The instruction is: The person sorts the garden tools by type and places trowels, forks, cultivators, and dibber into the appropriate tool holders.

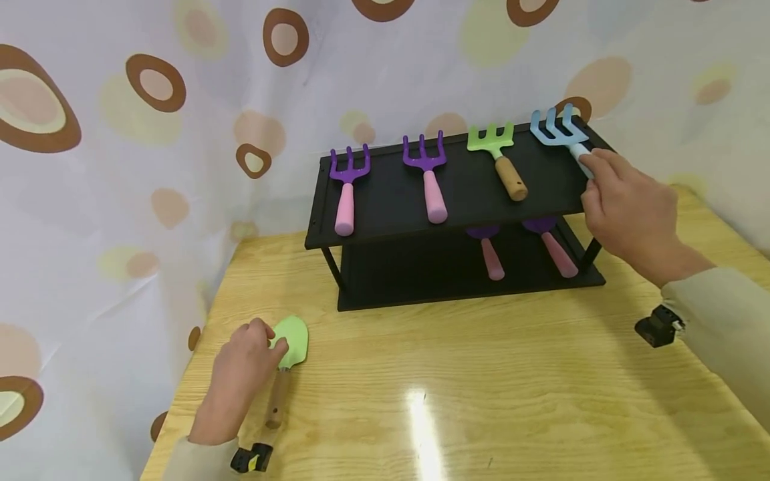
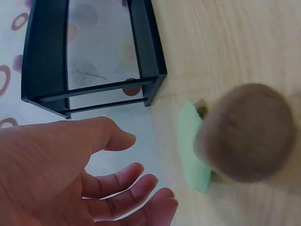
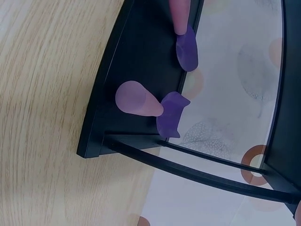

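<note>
My right hand grips the handle of a light blue hand rake at the right end of the black rack's top shelf. The rake's three prongs point to the back, over the shelf. On the table at the left lies a green trowel with a wooden handle. Above its blade hovers my left hand, fingers loosely bent. In the left wrist view, thumb and fingers are apart with nothing between them, beside the green blade.
Along the top shelf lie two purple rakes with pink handles and a green rake with a wooden handle. Two purple tools with pink handles are on the lower shelf. A patterned cloth hangs behind the wooden table.
</note>
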Tool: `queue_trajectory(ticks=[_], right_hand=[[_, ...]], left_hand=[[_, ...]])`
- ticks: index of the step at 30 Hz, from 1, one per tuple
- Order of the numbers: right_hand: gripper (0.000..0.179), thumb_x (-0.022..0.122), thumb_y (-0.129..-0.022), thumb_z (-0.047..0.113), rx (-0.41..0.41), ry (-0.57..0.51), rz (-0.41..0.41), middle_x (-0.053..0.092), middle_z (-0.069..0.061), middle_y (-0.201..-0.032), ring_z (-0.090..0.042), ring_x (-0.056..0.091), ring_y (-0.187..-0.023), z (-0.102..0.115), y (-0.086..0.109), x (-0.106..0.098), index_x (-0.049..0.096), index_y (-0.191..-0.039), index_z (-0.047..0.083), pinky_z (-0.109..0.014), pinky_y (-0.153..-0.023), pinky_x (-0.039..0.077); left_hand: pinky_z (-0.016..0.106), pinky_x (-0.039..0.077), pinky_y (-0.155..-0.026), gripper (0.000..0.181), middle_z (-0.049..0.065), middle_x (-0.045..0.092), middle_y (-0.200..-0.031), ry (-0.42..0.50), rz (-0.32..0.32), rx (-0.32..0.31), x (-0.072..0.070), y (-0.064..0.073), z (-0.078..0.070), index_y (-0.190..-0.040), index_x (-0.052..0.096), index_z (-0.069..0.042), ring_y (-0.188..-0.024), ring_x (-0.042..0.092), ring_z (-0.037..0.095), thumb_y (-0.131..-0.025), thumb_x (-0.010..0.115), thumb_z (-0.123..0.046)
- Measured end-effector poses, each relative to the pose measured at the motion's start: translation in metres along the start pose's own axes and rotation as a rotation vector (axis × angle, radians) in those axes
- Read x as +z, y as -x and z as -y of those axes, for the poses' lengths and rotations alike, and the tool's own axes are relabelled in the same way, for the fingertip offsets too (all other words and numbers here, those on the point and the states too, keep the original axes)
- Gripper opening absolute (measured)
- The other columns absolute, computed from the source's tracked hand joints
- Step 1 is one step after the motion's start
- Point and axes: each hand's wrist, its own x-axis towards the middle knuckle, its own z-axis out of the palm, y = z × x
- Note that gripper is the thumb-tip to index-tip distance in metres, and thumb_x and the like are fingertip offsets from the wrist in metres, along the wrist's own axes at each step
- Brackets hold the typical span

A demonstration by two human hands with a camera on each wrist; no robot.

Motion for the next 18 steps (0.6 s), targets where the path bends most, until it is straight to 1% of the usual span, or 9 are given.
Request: queue_trajectory(ticks=[1,5,9,13,16,18], right_hand=[[0.041,0.037,-0.1,0.018,-0.005,-0.001,-0.013,0.058,-0.017,-0.138,-0.046,0.068,-0.092,-0.001,0.0,0.0,0.056,-0.134,0.005,-0.05,-0.04,0.041],[0.042,0.037,-0.1,0.018,0.002,0.003,0.002,0.057,-0.017,-0.139,-0.047,0.068,-0.092,-0.003,0.001,0.001,0.056,-0.135,0.005,-0.046,-0.037,0.038],[0.042,0.037,-0.1,0.018,0.008,0.004,0.004,0.057,-0.016,-0.14,-0.047,0.068,-0.096,-0.005,0.001,0.0,0.056,-0.136,0.005,-0.048,-0.039,0.039],[0.042,0.036,-0.101,0.019,0.022,0.014,0.043,0.055,-0.016,-0.142,-0.046,0.067,-0.099,-0.004,0.0,0.0,0.054,-0.137,0.006,-0.051,-0.041,0.044],[0.042,0.036,-0.101,0.019,0.027,0.02,0.052,0.055,-0.017,-0.142,-0.046,0.067,-0.1,-0.002,0.0,-0.001,0.054,-0.137,0.005,-0.052,-0.043,0.046],[0.042,0.037,-0.101,0.019,0.02,0.016,0.041,0.056,-0.017,-0.141,-0.045,0.067,-0.1,-0.002,-0.001,-0.001,0.054,-0.137,0.005,-0.052,-0.044,0.047]], left_hand=[[0.03,0.045,-0.047,0.029,0.018,0.063,-0.086,0.0,0.012,-0.005,0.002,0.002,0.002,-0.102,0.061,0.007,-0.057,0.053,0.018,-0.095,0.06,-0.021],[0.03,0.048,-0.051,0.031,0.016,0.064,-0.086,0.005,0.059,-0.037,0.008,0.009,0.008,-0.1,0.063,0.007,-0.062,0.056,0.018,-0.094,0.061,-0.024],[0.03,0.047,-0.053,0.031,0.012,0.065,-0.084,0.033,0.118,-0.088,0.013,0.016,0.012,-0.094,0.064,0.004,-0.065,0.056,0.018,-0.093,0.06,-0.027],[0.03,0.047,-0.055,0.035,0.007,0.066,-0.082,0.055,0.195,-0.152,0.017,0.022,0.016,-0.092,0.064,0.001,-0.065,0.055,0.017,-0.094,0.058,-0.033],[0.033,0.05,-0.062,0.038,0.005,0.068,-0.082,0.055,0.218,-0.166,0.019,0.024,0.018,-0.09,0.066,-0.002,-0.068,0.058,0.017,-0.094,0.056,-0.039],[0.035,0.052,-0.067,0.038,0.003,0.069,-0.083,0.057,0.222,-0.171,0.021,0.025,0.019,-0.089,0.068,-0.005,-0.071,0.06,0.016,-0.094,0.056,-0.041]])
